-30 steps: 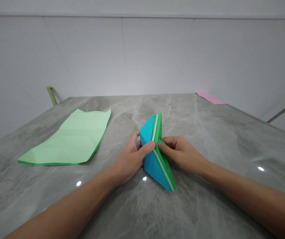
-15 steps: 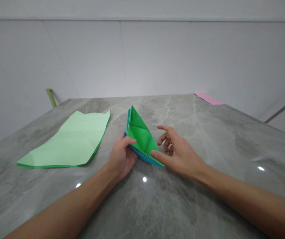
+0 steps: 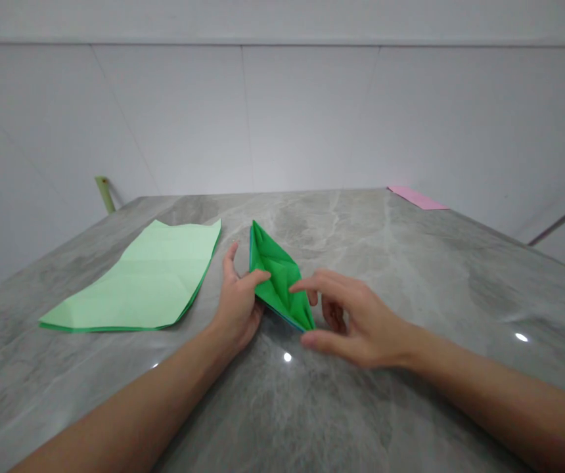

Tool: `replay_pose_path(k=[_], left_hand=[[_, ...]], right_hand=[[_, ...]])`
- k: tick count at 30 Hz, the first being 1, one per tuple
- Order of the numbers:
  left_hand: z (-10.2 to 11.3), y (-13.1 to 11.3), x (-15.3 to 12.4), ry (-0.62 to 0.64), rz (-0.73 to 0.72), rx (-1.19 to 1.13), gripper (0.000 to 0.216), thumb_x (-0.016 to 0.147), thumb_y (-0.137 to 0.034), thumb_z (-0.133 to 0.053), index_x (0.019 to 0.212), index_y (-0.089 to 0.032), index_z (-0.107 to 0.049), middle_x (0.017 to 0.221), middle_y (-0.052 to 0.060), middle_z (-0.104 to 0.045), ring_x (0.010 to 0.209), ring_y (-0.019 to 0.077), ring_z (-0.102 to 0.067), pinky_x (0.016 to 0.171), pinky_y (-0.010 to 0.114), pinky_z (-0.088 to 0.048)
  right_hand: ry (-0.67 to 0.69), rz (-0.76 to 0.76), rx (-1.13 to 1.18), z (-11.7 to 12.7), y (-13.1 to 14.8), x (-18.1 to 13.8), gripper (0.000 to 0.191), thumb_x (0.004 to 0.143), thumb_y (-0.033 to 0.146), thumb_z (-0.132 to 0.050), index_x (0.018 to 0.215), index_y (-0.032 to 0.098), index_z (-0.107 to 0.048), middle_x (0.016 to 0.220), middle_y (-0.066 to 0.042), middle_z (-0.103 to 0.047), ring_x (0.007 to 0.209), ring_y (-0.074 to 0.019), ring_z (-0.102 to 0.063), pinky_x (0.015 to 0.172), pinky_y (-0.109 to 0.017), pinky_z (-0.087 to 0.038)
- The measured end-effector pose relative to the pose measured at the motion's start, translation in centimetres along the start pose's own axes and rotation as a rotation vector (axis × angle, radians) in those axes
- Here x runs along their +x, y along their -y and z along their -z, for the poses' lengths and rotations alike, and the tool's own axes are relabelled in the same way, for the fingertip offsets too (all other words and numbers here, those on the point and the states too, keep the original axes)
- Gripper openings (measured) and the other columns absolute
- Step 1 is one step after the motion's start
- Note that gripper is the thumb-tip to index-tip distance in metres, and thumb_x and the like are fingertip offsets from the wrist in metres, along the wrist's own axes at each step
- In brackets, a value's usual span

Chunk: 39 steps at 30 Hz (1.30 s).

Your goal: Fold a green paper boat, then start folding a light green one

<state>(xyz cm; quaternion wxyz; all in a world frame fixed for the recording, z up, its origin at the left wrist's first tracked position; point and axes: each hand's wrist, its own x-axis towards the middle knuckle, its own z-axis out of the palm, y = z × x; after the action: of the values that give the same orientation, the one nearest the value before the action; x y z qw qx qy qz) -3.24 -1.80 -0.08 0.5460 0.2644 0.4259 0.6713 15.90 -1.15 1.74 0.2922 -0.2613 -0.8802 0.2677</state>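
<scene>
A folded green paper (image 3: 277, 266), with a thin blue layer along its lower and left edges, stands tilted over the table in front of me. My left hand (image 3: 238, 299) grips its left side, thumb on the green face and the index finger raised free; the other fingers go behind it. At the paper's right side is my right hand (image 3: 351, 315), fingers apart. Its index fingertip meets the green face, and its thumb is by the lower right corner; whether the thumb touches the paper I cannot tell.
Light green sheets (image 3: 149, 276) lie stacked on the left of the grey marbled table (image 3: 450, 295). A pink paper (image 3: 418, 197) lies at the far right edge. Beyond the far left edge, a pale green strip-like object (image 3: 105, 194) leans near the white wall (image 3: 302, 118).
My right index finger has come down onto the green face, and the thumb has moved off it to the lower corner. The paper's right flap has bent inward. My left index finger has lifted.
</scene>
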Motion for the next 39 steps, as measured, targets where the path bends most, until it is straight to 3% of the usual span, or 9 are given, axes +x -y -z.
replay_pose_path(k=[4,10,14,18,25,29,32,36,39], left_hand=[[-0.1,-0.1,0.3,-0.076,-0.07,-0.056,0.087,0.067,-0.004,-0.065,0.141,-0.032,-0.029,0.087,-0.001,-0.065,0.069,0.0146,-0.065,0.064,0.026,-0.056],[-0.4,-0.2,0.2,0.071,0.033,-0.089,0.078,0.073,-0.008,-0.066,0.139,-0.031,-0.032,0.099,0.002,-0.067,0.088,0.0194,-0.068,0.082,0.038,-0.056],[-0.2,-0.2,0.0,0.019,0.149,-0.05,0.091,0.074,-0.006,-0.064,0.149,-0.026,-0.016,0.108,0.012,-0.066,0.114,0.027,-0.062,0.094,0.046,-0.05],[0.0,-0.3,0.1,-0.013,0.141,-0.036,0.082,0.073,-0.006,-0.062,0.145,-0.02,-0.026,0.113,0.016,-0.063,0.116,0.0295,-0.061,0.097,0.047,-0.049],[0.4,-0.2,0.4,-0.018,0.121,0.015,0.06,0.072,-0.011,-0.061,0.128,-0.017,-0.041,0.101,0.013,-0.064,0.106,0.0272,-0.065,0.091,0.043,-0.053],[1.2,0.6,1.3,0.08,-0.1,0.551,0.038,0.074,-0.02,-0.059,0.111,-0.015,-0.052,0.104,0.014,-0.062,0.094,0.0244,-0.067,0.08,0.039,-0.057],[1.8,0.5,1.9,0.12,-0.229,0.804,0.023,0.069,-0.017,-0.061,0.092,-0.017,-0.061,0.095,0.009,-0.063,0.085,0.0243,-0.064,0.08,0.043,-0.055],[2.6,-1.4,2.7,0.049,-0.402,1.007,0.022,0.069,-0.011,-0.06,0.088,-0.02,-0.065,0.097,0.009,-0.063,0.102,0.0284,-0.057,0.103,0.046,-0.04],[3.7,-3.4,3.6,-0.156,-0.541,1.719,0.033,0.08,-0.021,-0.055,0.112,-0.017,-0.062,0.115,0.017,-0.059,0.117,0.0353,-0.049,0.102,0.047,-0.04]], right_hand=[[0.111,0.141,-0.282,-0.6,0.1,-0.1,0.037,0.088,0.04,-0.064,0.117,0.016,-0.065,0.078,-0.004,-0.066,0.06,-0.0139,-0.06,0.057,-0.026,-0.045],[-0.184,0.038,-0.5,1.1,-4.1,0.6,0.022,0.094,0.022,-0.051,0.099,0.017,-0.072,0.082,-0.007,-0.074,0.065,-0.0161,-0.066,0.063,-0.026,-0.047],[-0.304,-0.149,-0.679,5.0,-8.4,0.7,0.033,0.086,0.011,-0.047,0.104,0.016,-0.075,0.085,-0.009,-0.076,0.072,-0.0209,-0.07,0.069,-0.03,-0.052],[-0.326,-0.501,-0.825,8.6,-11.8,0.2,0.039,0.085,0.011,-0.048,0.113,0.015,-0.074,0.101,-0.013,-0.076,0.09,-0.0267,-0.071,0.082,-0.034,-0.052],[-0.291,-0.802,-0.903,9.7,-14.1,-0.9,0.038,0.091,0.02,-0.046,0.119,0.013,-0.071,0.098,-0.019,-0.075,0.089,-0.0318,-0.071,0.081,-0.04,-0.05],[-0.315,-0.847,-0.917,9.1,-14.0,-0.9,0.042,0.09,0.022,-0.049,0.128,0.011,-0.064,0.108,-0.024,-0.069,0.099,-0.0347,-0.067,0.084,-0.043,-0.049],[-0.42,-0.798,-0.959,8.2,-12.8,-0.7,0.054,0.086,0.027,-0.058,0.138,0.014,-0.054,0.135,-0.028,-0.05,0.117,-0.0426,-0.056,0.088,-0.05,-0.048],[-0.484,-0.411,-0.927,6.0,-10.3,0.0,0.043,0.085,0.028,-0.057,0.125,0.011,-0.064,0.137,-0.025,-0.043,0.116,-0.0381,-0.055,0.098,-0.051,-0.046],[-0.391,-0.148,-0.798,4.0,-8.8,0.5,0.033,0.086,0.027,-0.056,0.113,0.015,-0.069,0.129,-0.02,-0.049,0.106,-0.0328,-0.06,0.096,-0.052,-0.048]])
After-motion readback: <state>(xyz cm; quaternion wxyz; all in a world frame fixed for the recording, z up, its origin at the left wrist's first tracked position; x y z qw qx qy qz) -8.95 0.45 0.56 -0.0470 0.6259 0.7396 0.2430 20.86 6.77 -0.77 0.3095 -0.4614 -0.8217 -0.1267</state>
